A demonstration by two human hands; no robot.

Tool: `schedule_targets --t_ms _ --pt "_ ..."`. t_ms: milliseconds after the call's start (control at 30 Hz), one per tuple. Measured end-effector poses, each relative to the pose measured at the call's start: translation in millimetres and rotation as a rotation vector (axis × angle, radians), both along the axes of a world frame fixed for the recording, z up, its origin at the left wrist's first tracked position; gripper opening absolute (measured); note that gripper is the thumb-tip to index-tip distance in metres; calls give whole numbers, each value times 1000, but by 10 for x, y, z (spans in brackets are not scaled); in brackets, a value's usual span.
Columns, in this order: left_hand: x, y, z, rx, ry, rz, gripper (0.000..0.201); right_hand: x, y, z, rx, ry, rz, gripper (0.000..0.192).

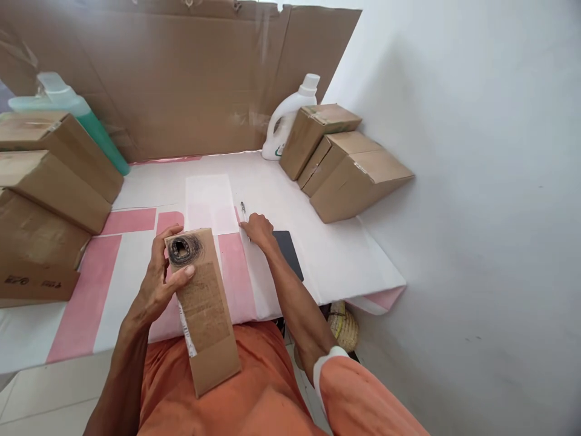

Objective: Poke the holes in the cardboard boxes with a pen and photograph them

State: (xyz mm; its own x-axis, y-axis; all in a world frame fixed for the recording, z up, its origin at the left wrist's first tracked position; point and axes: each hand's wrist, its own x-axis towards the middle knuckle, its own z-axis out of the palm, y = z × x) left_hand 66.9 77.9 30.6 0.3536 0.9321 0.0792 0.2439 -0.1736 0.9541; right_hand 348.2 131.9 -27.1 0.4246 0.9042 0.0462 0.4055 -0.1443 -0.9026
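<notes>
My left hand [166, 275] grips a long piece of brown cardboard [209, 339] by its upper left edge, with the thumb across its face. Dark scribbled rings [193, 247] surround a small hole near the cardboard's top, and its lower end reaches over my lap. Over the table, my right hand [258, 230] has its fingers closed around a clear pen [243, 209], whose dark end points away from me. Part of a flat black item [289, 254] shows beside my right forearm. A white sheet of paper [207, 197] lies left of the pen.
Cardboard boxes stand on the left [54, 200] and right [358, 175] of the cloth-covered table [327, 260]. Behind them are a green-liquid bottle [102, 136] and a white jug [275, 142]. A cardboard panel [181, 79] closes off the back; a wall [481, 212] rises at right.
</notes>
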Motion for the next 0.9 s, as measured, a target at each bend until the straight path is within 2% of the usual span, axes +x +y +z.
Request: schedule_targets --t_ms 67,133,267,400,633,800,900 --pt "-20 -5 -19 -10 -7 14 88 -13 -99 35 -224 -112 -23 32" --pt "-42 -13 -48 -9 -13 25 87 13 -293 103 -373 -227 -56 35" --pt "-41 -18 -80 11 -22 19 85 115 -873 188 -537 -421 -210 58" --pt "37 -8 -29 2 -9 -21 87 209 -1264 124 -687 -472 -266 68" --pt "47 -77 60 32 1 -8 84 367 -1323 29 -721 -400 -214 84" --pt "40 -120 33 22 -38 20 86 320 -1606 -44 -678 -358 -160 63" --pt "82 -115 24 6 -46 -21 87 268 -1794 -125 -581 -222 -203 50"
